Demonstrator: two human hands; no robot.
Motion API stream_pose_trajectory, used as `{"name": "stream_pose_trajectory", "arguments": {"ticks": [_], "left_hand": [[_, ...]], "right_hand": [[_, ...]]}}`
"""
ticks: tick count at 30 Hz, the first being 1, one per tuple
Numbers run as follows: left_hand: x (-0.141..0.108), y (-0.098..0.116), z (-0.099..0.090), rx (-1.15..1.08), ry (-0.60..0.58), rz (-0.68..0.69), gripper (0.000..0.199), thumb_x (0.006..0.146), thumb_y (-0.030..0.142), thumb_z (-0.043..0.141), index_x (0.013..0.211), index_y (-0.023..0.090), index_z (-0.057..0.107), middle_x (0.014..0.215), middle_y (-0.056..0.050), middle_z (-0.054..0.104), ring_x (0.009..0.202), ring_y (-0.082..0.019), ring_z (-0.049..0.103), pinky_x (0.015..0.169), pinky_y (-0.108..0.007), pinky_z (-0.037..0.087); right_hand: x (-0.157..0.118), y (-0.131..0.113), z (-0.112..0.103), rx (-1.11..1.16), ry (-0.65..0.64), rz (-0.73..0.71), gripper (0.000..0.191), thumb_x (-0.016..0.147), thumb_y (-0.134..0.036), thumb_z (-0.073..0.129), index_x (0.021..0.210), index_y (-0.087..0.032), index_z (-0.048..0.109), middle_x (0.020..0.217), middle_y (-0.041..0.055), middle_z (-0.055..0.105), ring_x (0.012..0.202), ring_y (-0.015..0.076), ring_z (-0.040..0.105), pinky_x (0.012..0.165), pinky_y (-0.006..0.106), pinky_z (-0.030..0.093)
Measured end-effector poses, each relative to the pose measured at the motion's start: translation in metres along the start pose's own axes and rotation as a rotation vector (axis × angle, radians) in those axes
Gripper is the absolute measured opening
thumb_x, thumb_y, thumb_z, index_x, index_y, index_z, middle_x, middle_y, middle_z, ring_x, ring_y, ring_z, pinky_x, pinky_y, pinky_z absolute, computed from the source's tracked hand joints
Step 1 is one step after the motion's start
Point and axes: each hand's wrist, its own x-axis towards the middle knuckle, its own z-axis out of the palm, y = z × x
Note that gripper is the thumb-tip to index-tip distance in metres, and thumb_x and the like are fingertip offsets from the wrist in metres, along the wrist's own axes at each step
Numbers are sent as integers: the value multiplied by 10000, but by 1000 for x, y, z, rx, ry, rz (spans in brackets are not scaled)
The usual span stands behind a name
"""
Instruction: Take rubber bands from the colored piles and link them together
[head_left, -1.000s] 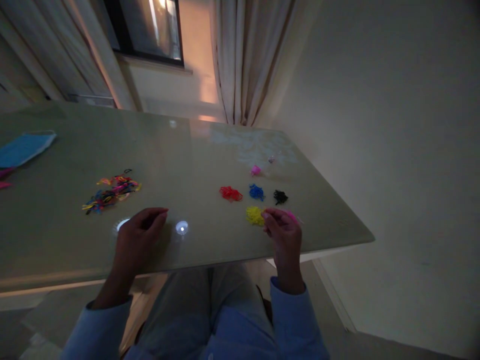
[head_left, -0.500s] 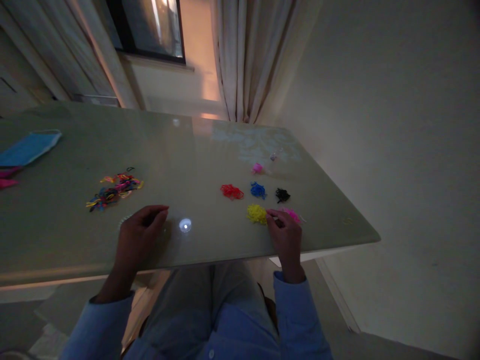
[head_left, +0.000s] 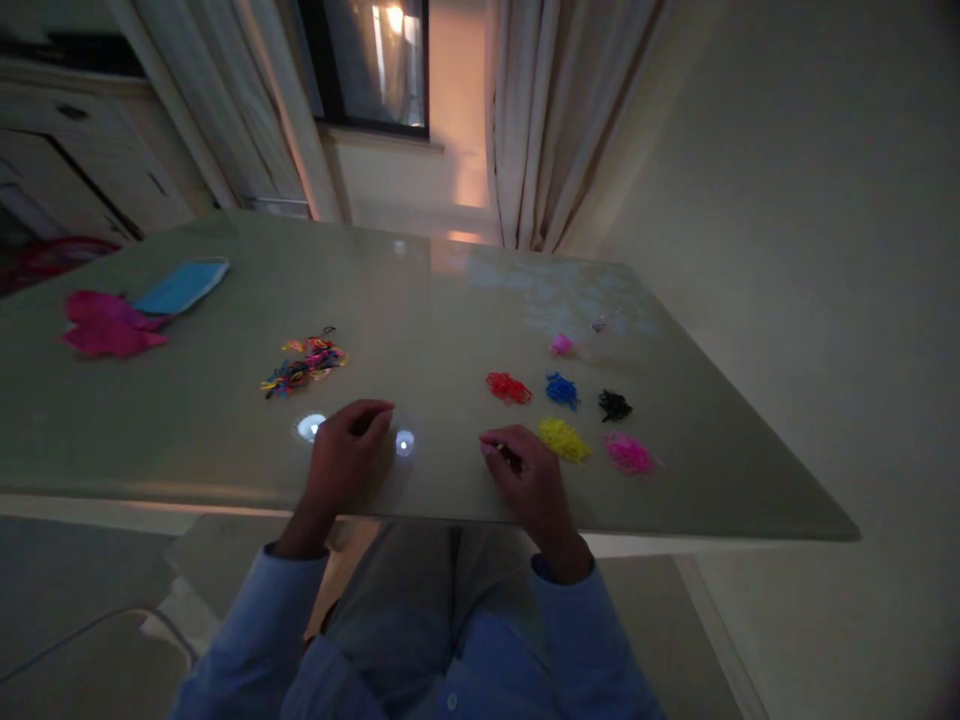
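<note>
Yellow pile: here on the near right of the counter [head_left: 420,320], a loose heap of small bands [head_left: 564,440], just to the right of the right hand.
Right hand: [head_left: 529,480] over the counter, thumb and fingertips drawn together in a pinch, palm curled; whether a tiny piece sits between them, I cannot tell.
Left hand: [head_left: 345,450] across from it, fingers bent and thumb tip in close to the index finger, well short of the coloured piles on the right; no telling if anything is in that grip.
Pink pile: [head_left: 628,453] right beside the yellow one, on its right.
Blue pile: [head_left: 562,391] just beyond the yellow.
Black pile: [head_left: 615,405] right of the blue, beyond the pink.
Red pile: [head_left: 508,388] left of the blue, apart from it.
Mixed pile: [head_left: 306,364] and over on the left, beyond the left hand, a tangle of many colours, spread wide.
Small pink object: [head_left: 561,345] beyond the blue pile, too small to name.
Bright spots: two round ones, one [head_left: 404,443] between the hands, the other [head_left: 311,428] by the left hand.
Far left: a blue face mask [head_left: 182,288] lies flat, a crumpled pink item [head_left: 112,325] next to it.
Backdrop: curtains [head_left: 536,120] flank a dark-framed window [head_left: 379,60].
</note>
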Motion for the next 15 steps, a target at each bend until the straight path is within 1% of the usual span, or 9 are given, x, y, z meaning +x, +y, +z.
{"name": "stream_pose_trajectory", "arguments": {"ticks": [2,4,8,11,13,15], "left_hand": [[0,-1,1,-14,-13,10,364,780,476,581,911,175,738,857,-57,760,765,-201,677,721,-296,530],[2,-2,1,-20,-32,30,347,793,458,574,910,174,736,857,-58,757,757,-195,671,732,-302,528],[7,-3,-1,-13,-61,54,328,804,451,570,895,182,735,843,-62,750,743,-197,665,724,-318,527],[11,-6,-4,11,-83,90,322,822,436,560,904,183,741,846,-67,741,744,-191,657,709,-314,524],[16,-9,-10,52,-110,126,326,838,415,546,942,177,744,839,-64,730,713,-177,640,675,-298,515],[24,-13,-20,134,-104,152,336,853,394,530,986,168,741,845,-64,721,681,-165,621,656,-291,508]], "right_hand": [[10,3,12,48,-132,-26,151,888,-231,604,916,-226,753,851,44,723,697,157,614,680,275,482],[16,7,17,62,-210,-27,151,884,-236,615,926,-229,760,869,43,738,726,162,632,700,279,482],[17,14,16,59,-211,25,167,910,-293,605,930,-222,754,880,44,739,771,176,651,704,280,480],[15,16,11,60,-246,42,185,918,-323,600,939,-213,746,866,46,727,762,181,646,677,279,475],[14,16,9,56,-265,43,193,920,-328,593,947,-209,743,879,51,728,779,188,652,689,283,481],[14,16,9,53,-269,38,201,921,-332,585,952,-208,740,893,56,730,807,197,662,713,291,492]]}}
